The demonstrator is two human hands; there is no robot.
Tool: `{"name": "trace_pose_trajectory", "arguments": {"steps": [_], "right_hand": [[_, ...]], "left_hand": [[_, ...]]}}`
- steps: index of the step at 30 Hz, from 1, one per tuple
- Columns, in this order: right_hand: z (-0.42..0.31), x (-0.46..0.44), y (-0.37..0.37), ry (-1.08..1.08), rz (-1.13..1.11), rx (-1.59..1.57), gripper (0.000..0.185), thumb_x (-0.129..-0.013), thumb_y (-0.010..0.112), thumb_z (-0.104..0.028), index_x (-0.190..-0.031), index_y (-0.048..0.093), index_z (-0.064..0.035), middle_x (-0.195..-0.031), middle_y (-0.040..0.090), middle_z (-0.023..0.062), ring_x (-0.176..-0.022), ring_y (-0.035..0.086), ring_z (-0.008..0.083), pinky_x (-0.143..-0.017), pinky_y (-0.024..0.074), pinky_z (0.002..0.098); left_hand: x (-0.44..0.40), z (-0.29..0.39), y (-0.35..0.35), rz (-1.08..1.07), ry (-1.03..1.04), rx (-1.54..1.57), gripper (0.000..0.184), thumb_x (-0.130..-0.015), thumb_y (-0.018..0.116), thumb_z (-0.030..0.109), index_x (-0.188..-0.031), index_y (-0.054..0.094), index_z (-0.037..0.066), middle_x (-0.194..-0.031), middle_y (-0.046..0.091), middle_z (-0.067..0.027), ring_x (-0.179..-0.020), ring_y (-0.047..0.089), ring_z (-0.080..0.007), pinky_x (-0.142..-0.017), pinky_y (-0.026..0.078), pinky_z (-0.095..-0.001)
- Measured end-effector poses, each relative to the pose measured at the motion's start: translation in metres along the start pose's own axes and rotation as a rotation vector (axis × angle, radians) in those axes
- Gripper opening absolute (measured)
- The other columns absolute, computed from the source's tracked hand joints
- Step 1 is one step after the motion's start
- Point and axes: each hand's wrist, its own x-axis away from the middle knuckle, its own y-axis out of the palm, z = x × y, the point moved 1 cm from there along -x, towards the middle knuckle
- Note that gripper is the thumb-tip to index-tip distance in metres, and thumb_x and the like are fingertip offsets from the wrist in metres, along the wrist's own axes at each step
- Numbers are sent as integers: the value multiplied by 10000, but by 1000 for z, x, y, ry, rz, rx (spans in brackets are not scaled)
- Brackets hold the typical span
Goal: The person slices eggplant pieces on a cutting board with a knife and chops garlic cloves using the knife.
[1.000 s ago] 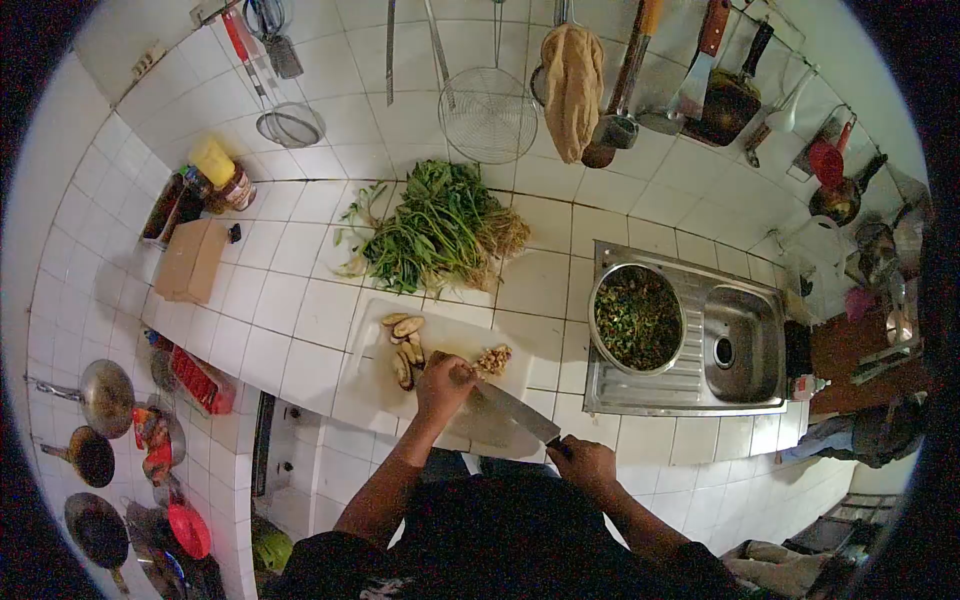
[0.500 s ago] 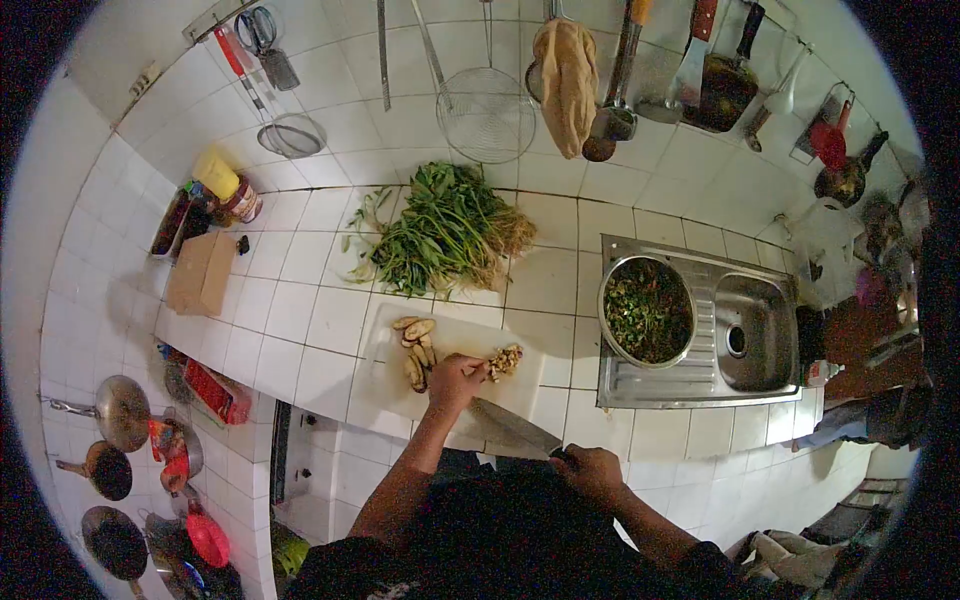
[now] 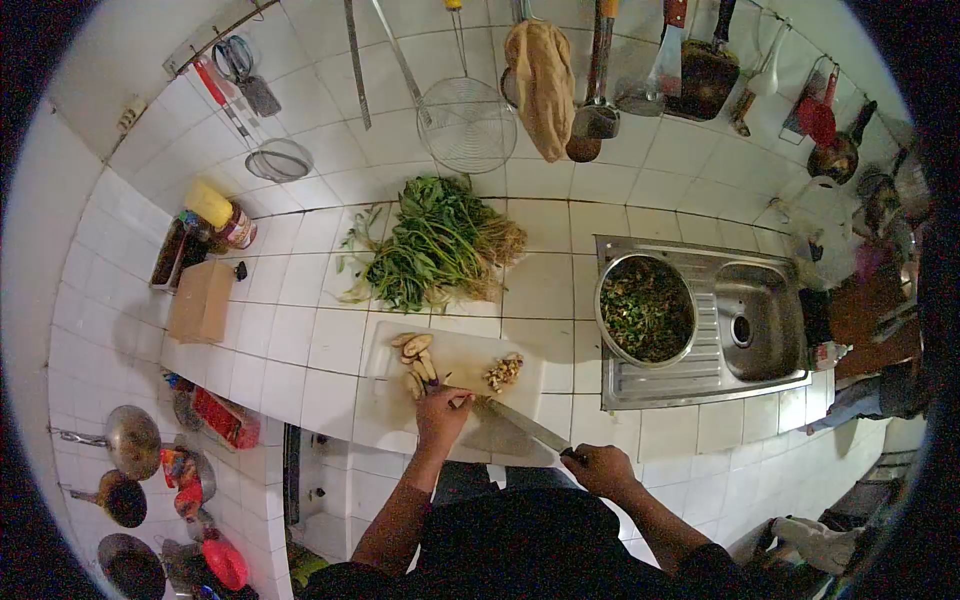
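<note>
My right hand (image 3: 600,468) is closed around the dark handle of a kitchen knife (image 3: 532,428), its blade slanting up and left over a white cutting board (image 3: 478,352). Close to the blade's tip, my left hand (image 3: 440,415) has its fingers pinched together; what they hold is mostly hidden. Just beyond that hand lie several long pale slices with brownish edges (image 3: 414,350), their kind unclear. A small heap of chopped pale pieces (image 3: 503,372) sits on the board's right side.
Leafy greens with roots (image 3: 435,245) lie behind the board. At right, a metal bowl of chopped greens (image 3: 647,310) rests on the steel sink's drainboard (image 3: 625,385). A cardboard box (image 3: 203,302) stands at left. Utensils, including a wire skimmer (image 3: 468,125), hang along the wall.
My left hand has moved left and down, away from the chopped heap toward the pale slices. The knife stays in my right hand, and the whole view has shifted slightly.
</note>
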Motion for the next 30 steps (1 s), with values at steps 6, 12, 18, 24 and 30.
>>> {"name": "trace_pose_trajectory", "arguments": {"steps": [6,12,18,24,30], "right_hand": [[-1,5,3,-24,40,-59,472,-907,541,-531,-885,688,-83,-727,678,172,-713,672,380,-676,543,481],[-13,11,-9,-36,81,35,478,-894,553,-550,-910,676,-88,-701,673,160,-699,679,360,-659,546,476],[-2,18,-3,6,74,64,456,-887,570,-546,-904,682,-105,-696,675,149,-696,679,360,-659,548,476],[7,27,3,104,97,-21,406,-896,597,-489,-863,688,-95,-709,681,147,-680,673,367,-651,544,468],[-9,18,14,68,-23,-204,419,-953,525,-449,-972,648,-49,-816,677,213,-804,656,418,-721,515,489]], "left_hand": [[1,4,10,21,120,26,199,-775,762,262,-898,748,105,-882,710,-112,-788,674,-278,-711,529,-375],[3,9,8,-95,88,9,196,-796,738,283,-917,751,129,-882,702,-113,-824,679,-296,-727,535,-382],[-3,-5,13,-16,174,-62,152,-784,739,244,-873,730,120,-832,679,-98,-777,668,-294,-684,532,-391],[4,1,12,54,189,-73,150,-784,732,223,-874,715,104,-824,676,-96,-739,664,-288,-660,531,-388],[15,-2,15,119,138,-19,162,-765,718,193,-891,716,90,-862,679,-107,-776,659,-305,-690,532,-398]]}}
